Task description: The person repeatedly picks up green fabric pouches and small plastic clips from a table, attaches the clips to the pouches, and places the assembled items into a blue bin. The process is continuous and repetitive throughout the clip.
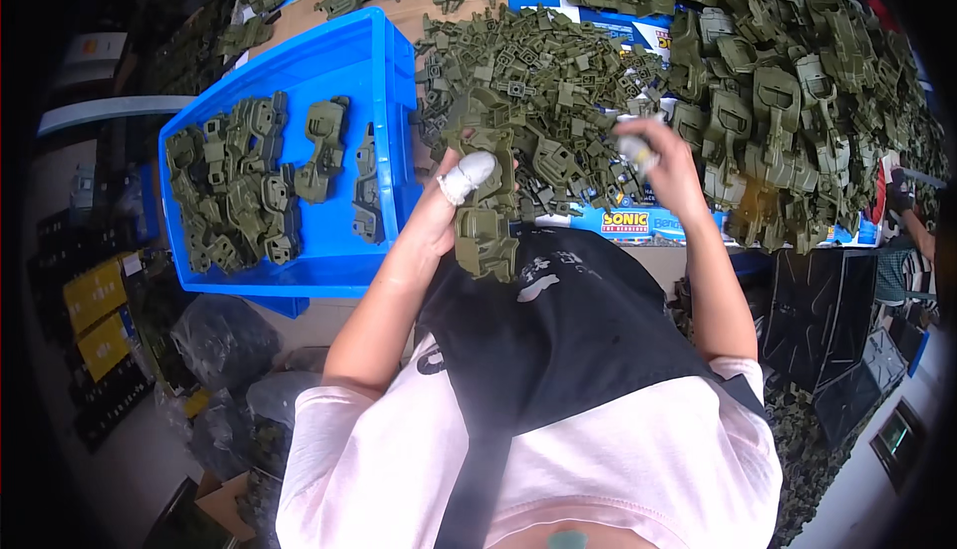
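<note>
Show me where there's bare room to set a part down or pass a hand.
Bare blue floor shows in the blue bin: the top half above its olive parts, and a strip along its near edge. A bare tabletop strip runs past the bin's far corner. The small-parts heap and the large-shell pile are packed; the left hand and right hand work at the heap's front.

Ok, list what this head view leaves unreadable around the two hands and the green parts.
- Right hand: motion-blurred; what its fingers pinch over the heap of small green parts is unclear.
- Green part in the left hand: far side hidden by the taped thumb and palm.
- Blue tray: floor partly hidden under its parts.
</note>
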{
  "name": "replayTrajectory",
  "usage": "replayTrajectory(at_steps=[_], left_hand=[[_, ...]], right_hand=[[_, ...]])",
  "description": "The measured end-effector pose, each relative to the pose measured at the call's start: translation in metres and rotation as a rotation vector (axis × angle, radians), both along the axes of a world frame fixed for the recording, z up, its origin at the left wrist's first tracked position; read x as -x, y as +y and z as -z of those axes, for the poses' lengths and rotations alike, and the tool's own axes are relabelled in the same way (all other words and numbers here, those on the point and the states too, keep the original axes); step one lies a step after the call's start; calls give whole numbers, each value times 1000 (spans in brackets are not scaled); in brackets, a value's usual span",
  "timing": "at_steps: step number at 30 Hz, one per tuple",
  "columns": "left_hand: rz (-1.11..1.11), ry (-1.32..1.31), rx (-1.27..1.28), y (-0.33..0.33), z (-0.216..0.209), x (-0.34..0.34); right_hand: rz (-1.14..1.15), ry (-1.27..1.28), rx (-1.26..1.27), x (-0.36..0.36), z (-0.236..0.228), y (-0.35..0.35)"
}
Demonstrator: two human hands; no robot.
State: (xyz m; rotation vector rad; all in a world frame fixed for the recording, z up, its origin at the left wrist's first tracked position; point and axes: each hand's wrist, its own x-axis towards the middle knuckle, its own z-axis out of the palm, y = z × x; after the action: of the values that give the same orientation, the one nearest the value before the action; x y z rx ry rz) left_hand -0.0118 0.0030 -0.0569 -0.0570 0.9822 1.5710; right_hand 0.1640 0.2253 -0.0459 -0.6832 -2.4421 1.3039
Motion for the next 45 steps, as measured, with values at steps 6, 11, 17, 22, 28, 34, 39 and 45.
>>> replayTrajectory(at_steps=[6,11,17,22,28,34,39,45], left_hand=[[66,-132,44,12,7,-14],[127,-85,91,13,14,-18],[127,-112,140,18,16,-23],[126,-81,171,13,9,-32],[63,-40,170,5,5,-32],[-117,52,-48,-10,8,10],[-176,116,-31,-9,-9,23],[-119,296,25,2,3,19]], right_hand=[[-506,-69,-110,-8,-39,-83],[-632,-246,-179,4,-53,-94],[-661,-216,-132,7,-44,-95],[-670,-219,-101,3,-34,-104],[-714,-247,-100,5,-25,-104],[-216,-160,-298,30,24,-59],[-69,-178,-262,32,78,-75],[-93,233,374,21,4,-86]])
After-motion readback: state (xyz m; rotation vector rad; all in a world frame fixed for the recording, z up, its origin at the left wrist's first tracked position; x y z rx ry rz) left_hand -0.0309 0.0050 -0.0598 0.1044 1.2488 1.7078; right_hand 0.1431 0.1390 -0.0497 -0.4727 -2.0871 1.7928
